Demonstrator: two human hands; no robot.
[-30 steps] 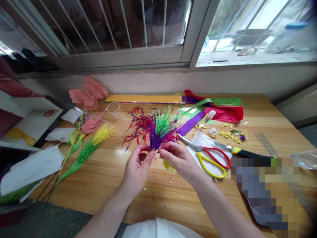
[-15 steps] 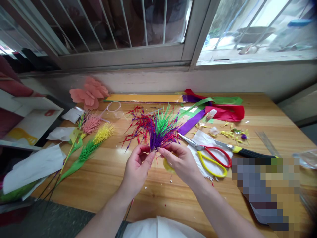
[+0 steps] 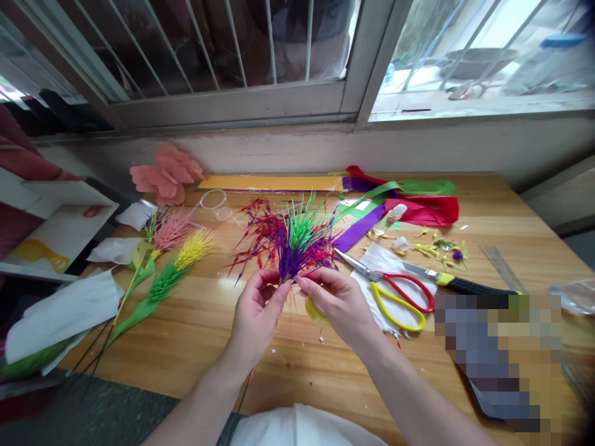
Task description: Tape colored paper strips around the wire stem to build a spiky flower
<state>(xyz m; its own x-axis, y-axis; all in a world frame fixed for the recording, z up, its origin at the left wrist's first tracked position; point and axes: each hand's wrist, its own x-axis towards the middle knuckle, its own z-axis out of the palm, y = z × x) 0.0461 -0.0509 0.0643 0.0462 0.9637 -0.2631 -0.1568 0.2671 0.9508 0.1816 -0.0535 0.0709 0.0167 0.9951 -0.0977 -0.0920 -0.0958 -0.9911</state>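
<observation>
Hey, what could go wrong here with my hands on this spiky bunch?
Both the left hand and right hand pinch the spiky bunch only at its base, so spikes might slip loose or prick fingers. The open scissors lie close beside the right hand, where a sideways move could catch the blades.

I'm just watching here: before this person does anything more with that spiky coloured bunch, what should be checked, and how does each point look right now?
1. Left hand grips the spiky bunch at its base: ok.
2. Right hand pinches the same base: ok.
3. Scissors lie apart from both hands, blades closed: ok.
4. Knife with the yellow collar rests beyond the scissors, away from the fingers: ok.
5. How firmly the spikes are bound together: cannot tell.
6. Table in front of the hands is bare wood: ok.
</observation>
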